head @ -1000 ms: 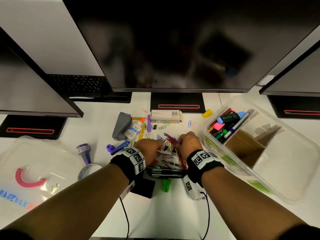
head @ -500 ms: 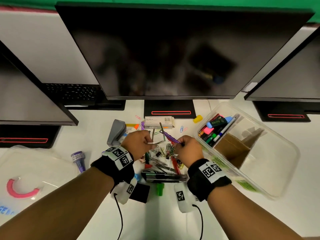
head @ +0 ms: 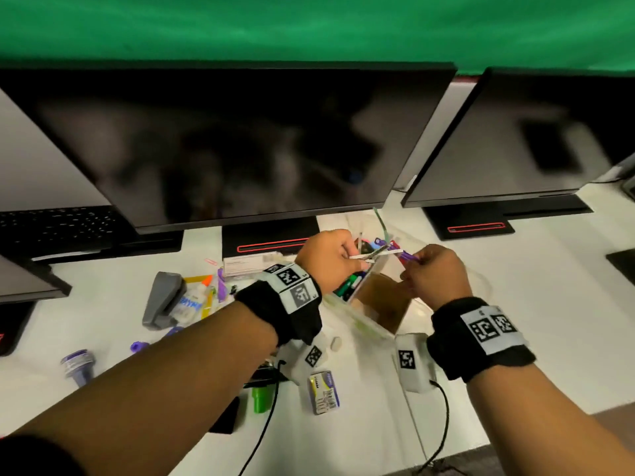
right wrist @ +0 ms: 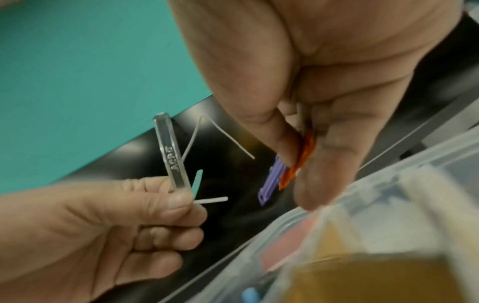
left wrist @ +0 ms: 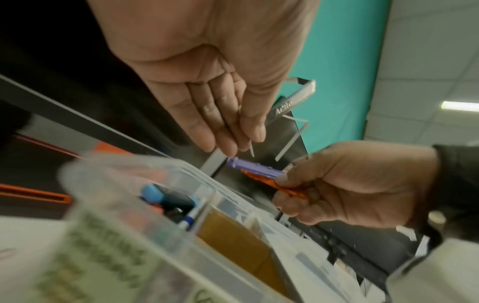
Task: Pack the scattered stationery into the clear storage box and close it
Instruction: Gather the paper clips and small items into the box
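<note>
My left hand [head: 347, 257] pinches a silver metal paper fastener [head: 372, 253] with bent prongs, stamped strip [left wrist: 293, 102] [right wrist: 171, 157] between thumb and fingers. My right hand [head: 410, 266] pinches a purple plastic strip [head: 409, 256] [left wrist: 254, 167] [right wrist: 272, 180] and an orange one [left wrist: 272, 182] [right wrist: 303, 157] together. Both hands hover close together above the open clear storage box [head: 350, 316] [left wrist: 181, 170] [right wrist: 362, 194]. Inside it lie markers [head: 350, 286], one blue-capped [left wrist: 153, 194], beside a brown cardboard divider [head: 381, 297].
Left of the box on the white desk lie a grey stapler [head: 161, 300], a glue bottle [head: 190, 300], a staples box [head: 251, 264], a purple cap [head: 77, 367], a green cap [head: 261, 401] and a battery pack [head: 324, 391]. Dark monitors [head: 223, 149] stand close behind.
Both hands rose from the pile of small items on the desk and moved right, carrying the metal fastener and the coloured strips to above the box.
</note>
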